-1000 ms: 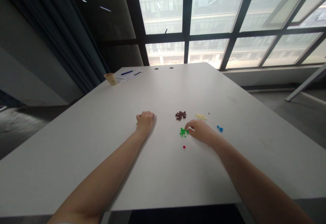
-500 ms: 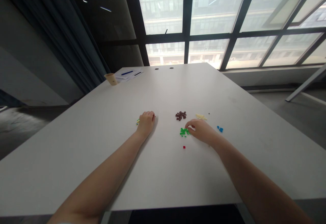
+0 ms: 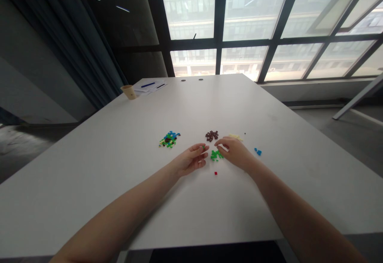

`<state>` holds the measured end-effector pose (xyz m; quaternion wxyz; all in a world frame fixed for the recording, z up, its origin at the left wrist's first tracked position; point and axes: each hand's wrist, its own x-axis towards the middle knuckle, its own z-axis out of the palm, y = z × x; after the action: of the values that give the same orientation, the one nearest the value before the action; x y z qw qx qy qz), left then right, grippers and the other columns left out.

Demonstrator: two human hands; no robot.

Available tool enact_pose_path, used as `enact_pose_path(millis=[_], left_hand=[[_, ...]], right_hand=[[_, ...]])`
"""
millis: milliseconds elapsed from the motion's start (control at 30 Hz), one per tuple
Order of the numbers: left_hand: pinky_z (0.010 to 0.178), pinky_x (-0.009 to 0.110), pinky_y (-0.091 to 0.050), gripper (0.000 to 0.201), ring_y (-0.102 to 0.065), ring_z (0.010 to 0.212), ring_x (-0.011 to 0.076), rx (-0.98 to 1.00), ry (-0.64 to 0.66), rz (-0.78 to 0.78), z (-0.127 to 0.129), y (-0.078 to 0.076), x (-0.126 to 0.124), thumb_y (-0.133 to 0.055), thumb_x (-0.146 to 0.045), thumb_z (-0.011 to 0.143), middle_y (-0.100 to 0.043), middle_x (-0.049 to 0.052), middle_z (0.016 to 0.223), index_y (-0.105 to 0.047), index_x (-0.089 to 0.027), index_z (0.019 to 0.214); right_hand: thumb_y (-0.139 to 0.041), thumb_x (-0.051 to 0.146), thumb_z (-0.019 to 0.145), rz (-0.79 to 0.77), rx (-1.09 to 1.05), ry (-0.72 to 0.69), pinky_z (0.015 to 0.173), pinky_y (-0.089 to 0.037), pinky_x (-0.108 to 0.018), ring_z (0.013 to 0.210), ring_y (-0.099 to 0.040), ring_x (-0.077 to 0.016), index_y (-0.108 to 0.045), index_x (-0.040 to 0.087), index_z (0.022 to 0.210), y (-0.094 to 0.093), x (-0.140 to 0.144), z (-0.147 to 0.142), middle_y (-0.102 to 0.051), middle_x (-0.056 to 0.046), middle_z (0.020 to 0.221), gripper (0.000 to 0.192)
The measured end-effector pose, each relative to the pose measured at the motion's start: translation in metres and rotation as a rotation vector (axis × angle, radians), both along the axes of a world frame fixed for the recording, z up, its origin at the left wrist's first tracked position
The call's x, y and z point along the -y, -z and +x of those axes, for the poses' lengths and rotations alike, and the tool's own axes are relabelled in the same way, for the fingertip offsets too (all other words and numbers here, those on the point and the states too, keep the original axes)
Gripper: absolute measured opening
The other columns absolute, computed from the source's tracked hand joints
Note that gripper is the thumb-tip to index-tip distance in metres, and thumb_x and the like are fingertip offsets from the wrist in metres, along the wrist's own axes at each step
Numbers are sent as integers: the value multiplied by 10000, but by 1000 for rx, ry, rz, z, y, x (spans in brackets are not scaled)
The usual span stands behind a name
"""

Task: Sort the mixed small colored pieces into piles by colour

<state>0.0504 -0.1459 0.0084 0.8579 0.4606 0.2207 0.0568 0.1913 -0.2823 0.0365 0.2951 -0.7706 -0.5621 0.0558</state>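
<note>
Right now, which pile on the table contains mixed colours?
The leftmost pile: blue, green, yellowish and dark pieces lie together there, while the others each show a single colour.

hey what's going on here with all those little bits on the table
A person's left hand holds a small green piece at its fingertips. The right hand is beside the green pile; whether it grips anything is unclear. A mixed pile lies to the left, with brown pieces, pale yellow pieces, blue pieces and one red piece grouped separately by colour.
</note>
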Motion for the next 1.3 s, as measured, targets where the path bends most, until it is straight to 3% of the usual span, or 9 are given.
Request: enact_pose_path(millis=[200, 400, 533, 667, 767, 867, 1067, 1167, 1300], left_hand=[[667, 254, -466, 234, -584, 855, 135, 18, 102, -86, -3, 9, 5, -709, -385, 662, -607, 29, 1060, -616, -249, 829], [673, 199, -437, 187, -555, 787, 84, 74, 144, -242, -1, 11, 5, -715, -276, 678, -613, 15, 892, -634, -200, 828], [676, 198, -423, 201, -543, 748, 68, 84, 167, -328, -1, 10, 6, -733, -245, 659, -600, 0, 820, -635, -166, 815], [656, 198, -410, 208, -541, 733, 75, 37, 167, -268, 0, 7, 7, -741, -232, 647, -593, 7, 777, -641, -159, 814], [620, 190, -390, 262, -535, 702, 68, -26, 79, -71, 1, 3, -1, -756, -234, 613, -606, 13, 818, -648, -170, 843], [629, 210, -392, 268, -546, 711, 84, -106, -56, 300, 0, 0, -24, -728, -250, 615, -626, 25, 907, -645, -190, 863], [847, 347, -398, 178, -526, 949, 220, -345, -220, 1582, -19, 6, -85, -528, -223, 740, -623, 63, 967, -665, -202, 852], [833, 344, -414, 209, -524, 962, 228, -478, -213, 1759, -25, 13, -100, -485, -239, 770, -618, 67, 977, -660, -203, 878], [813, 318, -432, 217, -540, 930, 209, -495, -202, 1772, -24, 19, -108, -483, -256, 774, -623, 67, 962, -652, -186, 892]], right_hand=[[-473, 204, 800, 235, 9, -47, 714, -389, -253, 690, -512, -128, -656, 187, 896, -4, -2, -7, -603, -26, 731, 208], [-548, 213, 772, 403, 84, -240, 722, -391, -273, 710, -501, -136, -649, 194, 857, -3, -3, -17, -581, -20, 707, 134], [-576, 179, 755, 436, 129, -262, 687, -380, -271, 670, -474, -134, -660, 201, 816, 1, -6, -19, -553, -5, 648, 106], [-567, 180, 767, 396, 176, -254, 664, -366, -264, 659, -465, -134, -668, 205, 760, 0, -6, -18, -530, -2, 610, 104], [-574, 190, 760, 296, 187, -197, 685, -363, -269, 686, -493, -137, -677, 214, 776, -2, -3, -11, -573, -8, 650, 107], [-583, 191, 738, 56, 148, -154, 692, -368, -267, 701, -530, -138, -692, 224, 778, -1, 1, 1, -626, -12, 704, 120], [-590, 161, 683, -304, 94, -175, 696, -387, -255, 754, -593, -154, -718, 249, 763, 9, 5, 8, -691, -3, 807, 175], [-591, 172, 690, -362, 79, -185, 739, -398, -257, 786, -610, -163, -723, 256, 780, 12, 4, 5, -702, -6, 823, 180], [-601, 203, 699, -405, 75, -173, 768, -405, -268, 814, -617, -178, -723, 258, 822, 13, 3, 7, -706, -15, 857, 182]])
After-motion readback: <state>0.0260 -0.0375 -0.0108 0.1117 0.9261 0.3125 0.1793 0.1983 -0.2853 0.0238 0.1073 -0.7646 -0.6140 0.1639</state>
